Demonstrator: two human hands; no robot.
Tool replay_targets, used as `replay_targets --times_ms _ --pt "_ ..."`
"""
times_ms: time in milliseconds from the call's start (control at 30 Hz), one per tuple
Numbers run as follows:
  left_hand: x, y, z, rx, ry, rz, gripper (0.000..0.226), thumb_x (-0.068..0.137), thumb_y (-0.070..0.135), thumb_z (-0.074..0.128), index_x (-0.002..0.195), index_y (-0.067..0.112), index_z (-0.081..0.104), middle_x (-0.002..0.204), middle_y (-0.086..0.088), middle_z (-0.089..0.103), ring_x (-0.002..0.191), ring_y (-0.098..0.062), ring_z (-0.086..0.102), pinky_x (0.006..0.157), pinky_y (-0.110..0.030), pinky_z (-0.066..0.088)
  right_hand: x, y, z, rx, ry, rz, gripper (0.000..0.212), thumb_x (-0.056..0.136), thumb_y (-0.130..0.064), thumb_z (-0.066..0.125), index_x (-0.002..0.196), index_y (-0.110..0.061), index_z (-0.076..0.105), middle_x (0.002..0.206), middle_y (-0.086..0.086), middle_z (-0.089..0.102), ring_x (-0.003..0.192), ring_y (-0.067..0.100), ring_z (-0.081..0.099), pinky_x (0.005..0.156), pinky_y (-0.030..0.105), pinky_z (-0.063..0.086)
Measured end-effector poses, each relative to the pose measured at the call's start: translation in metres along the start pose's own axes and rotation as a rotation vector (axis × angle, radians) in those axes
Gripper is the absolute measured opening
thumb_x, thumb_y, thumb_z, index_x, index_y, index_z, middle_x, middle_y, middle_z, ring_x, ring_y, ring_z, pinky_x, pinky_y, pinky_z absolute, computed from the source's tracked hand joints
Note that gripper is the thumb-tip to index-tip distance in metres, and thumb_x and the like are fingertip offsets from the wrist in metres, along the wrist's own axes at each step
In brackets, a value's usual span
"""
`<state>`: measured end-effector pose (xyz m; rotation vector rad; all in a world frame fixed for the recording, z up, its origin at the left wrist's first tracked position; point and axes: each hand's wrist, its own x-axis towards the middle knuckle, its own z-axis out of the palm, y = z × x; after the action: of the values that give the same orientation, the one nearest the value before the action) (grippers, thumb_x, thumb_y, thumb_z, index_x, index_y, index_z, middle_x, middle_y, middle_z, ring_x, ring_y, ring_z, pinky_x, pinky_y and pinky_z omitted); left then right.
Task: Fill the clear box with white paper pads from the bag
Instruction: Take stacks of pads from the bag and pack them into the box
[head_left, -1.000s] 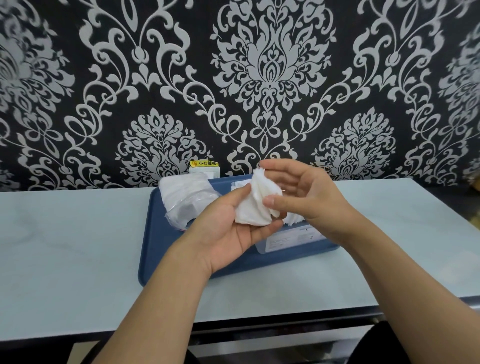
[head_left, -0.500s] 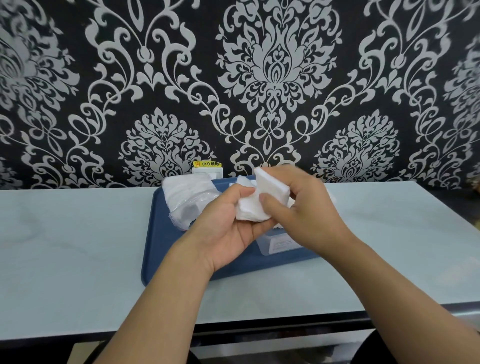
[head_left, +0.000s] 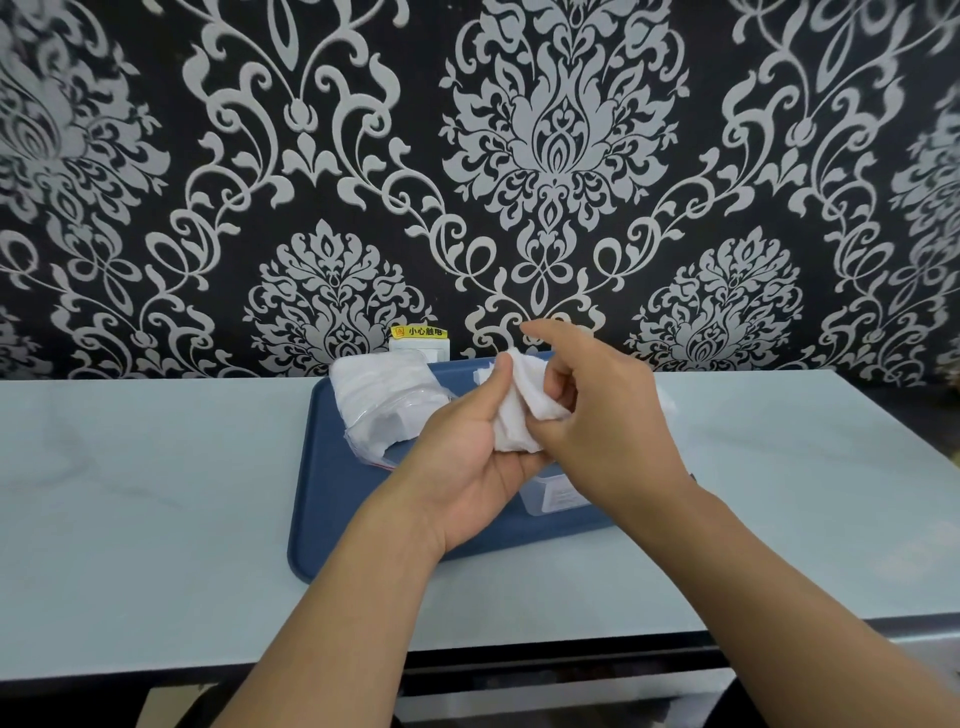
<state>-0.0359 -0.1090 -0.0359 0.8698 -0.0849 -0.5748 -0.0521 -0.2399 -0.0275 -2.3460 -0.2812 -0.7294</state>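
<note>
Black-and-silver damask wallpaper (head_left: 561, 156) backs a pale table (head_left: 156, 493) carrying a blue tray (head_left: 322, 493). Above the tray, the left hand (head_left: 467, 467) and right hand (head_left: 608, 415) both pinch a wad of white paper pads (head_left: 517, 415) between them. Just left of the left hand lies the bag (head_left: 384, 405); beneath the right hand the clear box (head_left: 550, 499) peeks out.

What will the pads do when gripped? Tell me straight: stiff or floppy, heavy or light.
Probably floppy: the pads bend and crumple between the left hand and right hand. Likely light: a loose finger grip holds the bunch above the tray. They may separate or slip apart, since their edges fan out unevenly.
</note>
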Motion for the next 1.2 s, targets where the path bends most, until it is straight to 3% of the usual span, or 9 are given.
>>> replay_targets --times_ms 233,367,533,667,767,900,967,1100,1200 --pt "0.000 0.001 0.000 0.000 0.030 0.010 0.057 0.102 0.047 0.039 0.134 0.004 0.059 0.126 -0.013 0.069 0.114 -0.022 0.067 0.097 -0.034 0.053 -0.003 -0.004 -0.001 0.065 -0.037 -0.030 0.068 0.069 -0.005 0.071 0.131 -0.028 0.058 0.078 -0.009 0.058 0.070 0.007 0.055 0.065 0.022 0.049" --pt "0.001 0.001 0.000 -0.017 0.023 0.006 0.061 0.102 0.051 0.036 0.136 0.004 0.057 0.125 -0.013 0.069 0.112 -0.022 0.069 0.091 -0.033 0.056 -0.003 -0.004 -0.002 0.082 -0.049 -0.061 0.069 0.068 -0.003 0.071 0.131 -0.026 0.059 0.080 -0.009 0.059 0.074 0.013 0.056 0.066 0.025 0.051" --pt "0.003 -0.001 -0.005 0.022 0.004 -0.002 0.069 0.101 0.057 0.033 0.139 0.004 0.053 0.136 -0.018 0.063 0.126 -0.030 0.061 0.092 -0.036 0.058 -0.006 -0.004 -0.005 0.118 -0.152 -0.131 0.067 0.070 -0.004 0.070 0.131 -0.028 0.058 0.079 -0.016 0.058 0.076 0.011 0.058 0.067 0.022 0.050" --pt "0.003 0.001 -0.005 0.115 -0.027 0.005 0.067 0.097 0.063 0.037 0.136 0.014 0.061 0.138 -0.012 0.062 0.122 -0.026 0.061 0.097 -0.043 0.052 -0.008 0.000 -0.012 0.244 -0.211 -0.113 0.072 0.069 -0.019 0.077 0.137 -0.026 0.054 0.098 -0.006 0.059 0.093 0.013 0.058 0.077 0.017 0.048" --pt "0.001 0.003 -0.004 0.135 -0.034 -0.012 0.052 0.091 0.053 0.056 0.130 0.020 0.064 0.136 -0.014 0.063 0.106 -0.026 0.063 0.099 -0.043 0.052 -0.004 0.010 -0.017 0.376 -0.221 0.019 0.082 0.067 -0.029 0.090 0.139 -0.027 0.052 0.123 -0.007 0.058 0.120 0.011 0.054 0.098 0.020 0.046" --pt "0.002 0.001 -0.004 0.141 -0.001 0.001 0.054 0.087 0.048 0.060 0.125 0.011 0.065 0.121 -0.015 0.071 0.088 -0.023 0.071 0.077 -0.035 0.060 0.001 0.015 -0.021 0.521 -0.352 0.064 0.067 0.067 -0.014 0.093 0.127 -0.019 0.065 0.118 -0.001 0.070 0.114 0.020 0.064 0.105 0.044 0.048" --pt "0.004 0.000 -0.004 0.159 0.007 -0.001 0.052 0.089 0.049 0.055 0.121 0.009 0.066 0.108 -0.014 0.074 0.089 -0.024 0.072 0.075 -0.033 0.061 0.001 0.016 -0.021 0.525 -0.361 0.053 0.065 0.068 -0.009 0.091 0.127 -0.018 0.065 0.113 -0.001 0.072 0.110 0.023 0.065 0.102 0.042 0.050" --pt "0.001 0.001 -0.003 0.206 -0.013 -0.017 0.057 0.083 0.050 0.061 0.122 0.008 0.066 0.097 -0.011 0.072 0.086 -0.024 0.072 0.081 -0.037 0.059 -0.001 0.014 -0.018 0.541 -0.389 0.085 0.075 0.066 0.001 0.089 0.132 -0.022 0.062 0.114 -0.007 0.070 0.107 0.012 0.065 0.085 0.022 0.055" --pt "0.002 0.000 -0.003 0.291 -0.091 -0.026 0.026 0.085 0.010 0.073 0.111 0.007 0.068 0.094 -0.011 0.068 0.080 -0.021 0.068 0.066 -0.029 0.057 0.000 0.018 -0.020 0.587 -0.494 0.109 0.095 0.065 0.003 0.090 0.144 -0.028 0.048 0.132 -0.012 0.061 0.120 0.005 0.059 0.090 0.024 0.055"
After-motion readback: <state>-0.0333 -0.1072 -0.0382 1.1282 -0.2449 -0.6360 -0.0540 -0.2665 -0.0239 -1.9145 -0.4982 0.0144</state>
